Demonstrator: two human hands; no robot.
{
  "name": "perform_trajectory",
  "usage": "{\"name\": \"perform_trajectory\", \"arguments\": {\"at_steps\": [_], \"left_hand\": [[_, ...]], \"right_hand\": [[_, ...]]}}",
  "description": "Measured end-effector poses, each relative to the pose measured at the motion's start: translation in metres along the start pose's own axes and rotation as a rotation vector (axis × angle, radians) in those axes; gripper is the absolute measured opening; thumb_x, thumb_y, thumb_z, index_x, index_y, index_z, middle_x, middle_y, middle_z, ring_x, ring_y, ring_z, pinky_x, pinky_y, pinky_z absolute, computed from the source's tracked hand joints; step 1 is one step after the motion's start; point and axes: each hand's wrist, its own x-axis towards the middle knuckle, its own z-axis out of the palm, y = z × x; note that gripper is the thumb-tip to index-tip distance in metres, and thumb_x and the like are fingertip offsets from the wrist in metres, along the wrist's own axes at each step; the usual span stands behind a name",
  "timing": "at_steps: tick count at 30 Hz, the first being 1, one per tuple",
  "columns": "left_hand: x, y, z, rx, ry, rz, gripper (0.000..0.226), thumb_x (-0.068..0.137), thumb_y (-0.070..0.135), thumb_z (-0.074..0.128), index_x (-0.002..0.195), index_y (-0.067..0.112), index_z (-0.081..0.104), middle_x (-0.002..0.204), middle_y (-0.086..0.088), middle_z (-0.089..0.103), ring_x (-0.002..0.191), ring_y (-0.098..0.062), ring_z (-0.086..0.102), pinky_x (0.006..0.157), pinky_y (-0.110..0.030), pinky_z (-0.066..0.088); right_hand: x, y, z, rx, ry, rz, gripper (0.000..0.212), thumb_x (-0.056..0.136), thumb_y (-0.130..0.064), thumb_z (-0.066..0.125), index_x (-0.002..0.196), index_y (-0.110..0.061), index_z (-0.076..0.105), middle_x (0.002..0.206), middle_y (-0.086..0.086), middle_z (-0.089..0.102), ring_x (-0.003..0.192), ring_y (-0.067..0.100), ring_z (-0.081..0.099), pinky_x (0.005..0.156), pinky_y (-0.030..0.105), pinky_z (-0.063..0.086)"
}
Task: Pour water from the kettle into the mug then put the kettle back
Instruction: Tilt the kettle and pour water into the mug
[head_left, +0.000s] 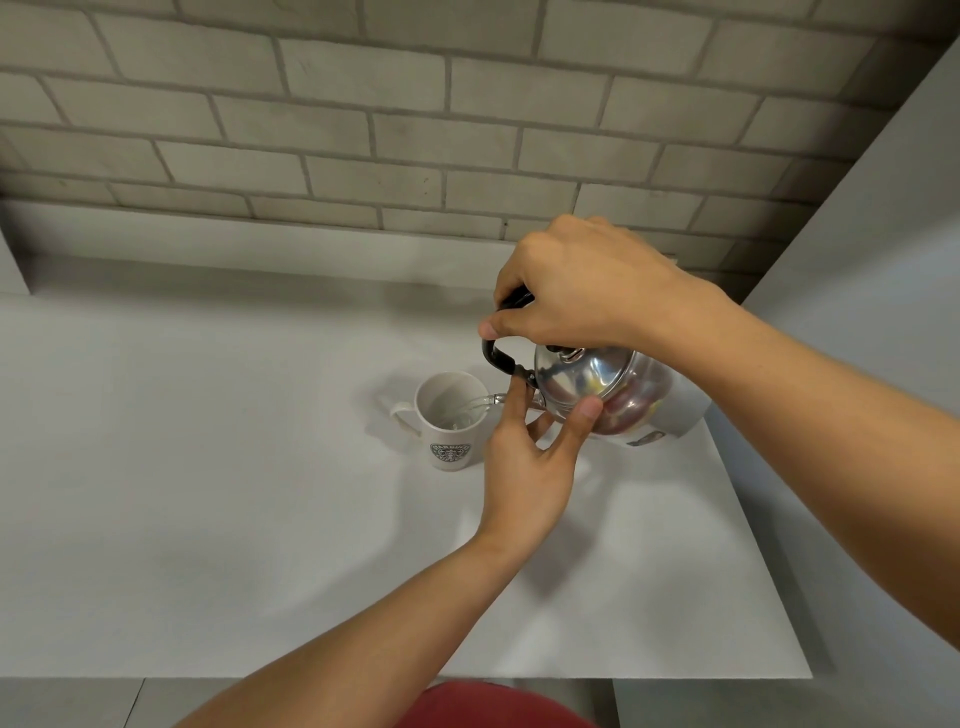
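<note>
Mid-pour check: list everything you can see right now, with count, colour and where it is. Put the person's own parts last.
kettle: 1, shiny silver with a black handle, tilted above the counter right of centre, spout toward the mug
water stream: 1, clear, running from the spout into the mug
mug: 1, white with a dark round logo, upright on the counter left of the kettle, handle pointing left
counter: 1, white, filling the middle of the view
brick wall: 1, grey, behind the counter
red clothing: 1, bottom edge of view
right hand: 1, gripping the kettle's black handle from above
left hand: 1, fingers steadying the kettle lid and spout side
</note>
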Motion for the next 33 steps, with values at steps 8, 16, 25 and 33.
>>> {"name": "perform_trajectory", "arguments": {"at_steps": [8,16,25,33], "left_hand": [[-0.0003,0.0014,0.0020,0.022,-0.023,0.008,0.075,0.094,0.051,0.075,0.159,0.026,0.046,0.152,0.019,0.062,0.133,-0.012,0.069,0.096,-0.003,0.050],[0.0007,0.0014,0.0037,0.024,-0.033,-0.011,0.078,0.095,0.051,0.074,0.160,0.023,0.043,0.149,0.009,0.067,0.132,-0.012,0.070,0.102,-0.009,0.052],[-0.0019,0.0050,0.0016,-0.001,-0.012,-0.011,0.060,0.095,0.052,0.074,0.148,0.039,0.049,0.146,0.013,0.068,0.130,-0.008,0.070,0.100,-0.008,0.053],[-0.0005,0.0060,0.0002,-0.020,-0.019,-0.015,0.063,0.095,0.050,0.075,0.150,0.036,0.047,0.146,0.013,0.069,0.129,-0.011,0.071,0.102,-0.012,0.054]], "right_hand": [[-0.0017,0.0000,-0.0035,0.006,-0.013,-0.003,0.039,0.087,-0.063,0.069,0.096,-0.028,0.081,0.077,-0.002,0.069,0.080,0.032,0.063,0.067,0.035,0.046],[0.0003,-0.0004,-0.0050,-0.016,-0.007,-0.009,0.038,0.086,-0.064,0.069,0.093,-0.028,0.081,0.067,-0.007,0.054,0.078,0.033,0.057,0.063,0.032,0.037],[0.0054,-0.0048,-0.0075,-0.044,-0.012,-0.036,0.038,0.088,-0.063,0.068,0.089,-0.027,0.080,0.067,-0.006,0.060,0.077,0.030,0.059,0.051,0.024,0.024],[0.0075,-0.0069,-0.0093,-0.046,-0.026,-0.033,0.038,0.087,-0.062,0.069,0.088,-0.026,0.080,0.066,-0.005,0.058,0.077,0.033,0.058,0.059,0.030,0.033]]}}
